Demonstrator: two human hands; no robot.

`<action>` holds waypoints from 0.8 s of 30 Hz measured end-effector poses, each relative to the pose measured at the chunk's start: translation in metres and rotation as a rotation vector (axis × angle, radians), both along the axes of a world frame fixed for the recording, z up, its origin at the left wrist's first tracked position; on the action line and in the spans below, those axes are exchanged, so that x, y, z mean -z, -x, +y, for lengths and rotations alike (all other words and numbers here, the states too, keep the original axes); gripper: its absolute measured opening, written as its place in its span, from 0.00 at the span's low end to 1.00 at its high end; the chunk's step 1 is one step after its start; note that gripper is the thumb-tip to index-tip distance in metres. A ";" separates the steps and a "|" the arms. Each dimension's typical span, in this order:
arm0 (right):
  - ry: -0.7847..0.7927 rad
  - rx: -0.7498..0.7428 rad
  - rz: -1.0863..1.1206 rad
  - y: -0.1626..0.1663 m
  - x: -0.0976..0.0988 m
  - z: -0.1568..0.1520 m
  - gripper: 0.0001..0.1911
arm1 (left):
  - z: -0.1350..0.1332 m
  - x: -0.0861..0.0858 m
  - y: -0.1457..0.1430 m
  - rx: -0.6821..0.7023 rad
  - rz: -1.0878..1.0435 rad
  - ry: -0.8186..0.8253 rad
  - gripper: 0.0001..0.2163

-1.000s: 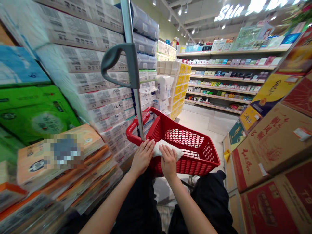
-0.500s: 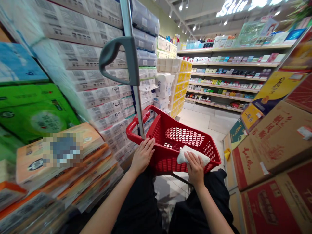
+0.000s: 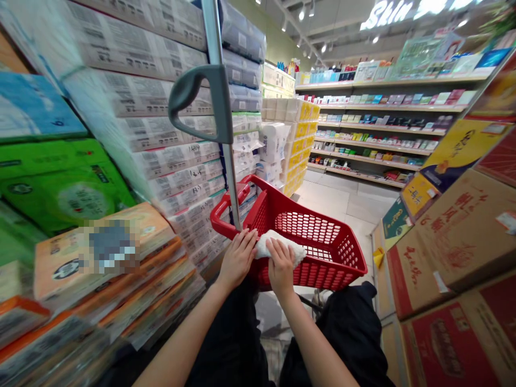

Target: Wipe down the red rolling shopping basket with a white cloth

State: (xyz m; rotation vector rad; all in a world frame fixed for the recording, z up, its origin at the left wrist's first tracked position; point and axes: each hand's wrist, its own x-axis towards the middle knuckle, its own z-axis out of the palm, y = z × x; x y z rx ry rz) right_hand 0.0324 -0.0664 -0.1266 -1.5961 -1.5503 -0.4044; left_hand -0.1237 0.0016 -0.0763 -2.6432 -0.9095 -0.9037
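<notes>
A red plastic shopping basket [image 3: 322,277] with perforated walls stands before my knees. Its grey handle [image 3: 224,102] is raised on a long metal pole [image 3: 230,183]. My left hand [image 3: 238,258] grips the near rim beside the foot of that pole, fingers laid over the edge and the thumb hidden. A folded white cloth [image 3: 299,252] is pressed on the same rim, just right of my left hand. Over the cloth my right hand [image 3: 282,263] is closed, with its fingers bent around the basket's edge.
Wrapped paper packs [image 3: 161,91] are stacked high on the left, with orange tissue packs [image 3: 149,226] close beside my left arm. Cardboard boxes [image 3: 463,226] line the right side. Goods fill shelves [image 3: 382,107] at the back, beyond a tiled floor [image 3: 342,199].
My right hand has slid the white cloth leftward along the near rim, from near the basket's right end to beside my left hand. The left hand has stayed in place.
</notes>
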 end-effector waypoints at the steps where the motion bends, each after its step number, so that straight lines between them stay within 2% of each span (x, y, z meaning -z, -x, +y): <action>1: -0.006 -0.016 0.005 0.006 -0.003 0.004 0.27 | 0.000 0.000 0.001 0.002 0.005 0.001 0.23; 5: -0.020 -0.065 -0.042 -0.002 -0.003 0.002 0.28 | 0.002 -0.001 0.003 0.013 0.024 -0.007 0.23; 14: -0.019 0.074 -0.146 -0.105 0.037 -0.060 0.26 | 0.003 0.000 0.003 0.008 0.019 0.006 0.23; 17: -0.044 0.128 -0.137 -0.125 0.045 -0.073 0.24 | 0.003 0.002 0.002 0.007 0.005 0.004 0.23; 20: -0.067 0.193 -0.093 -0.118 0.045 -0.071 0.22 | 0.002 0.002 0.001 0.005 -0.006 0.003 0.23; 24: -0.032 0.154 -0.055 -0.072 0.029 -0.045 0.23 | 0.000 0.001 0.000 0.007 -0.023 0.021 0.23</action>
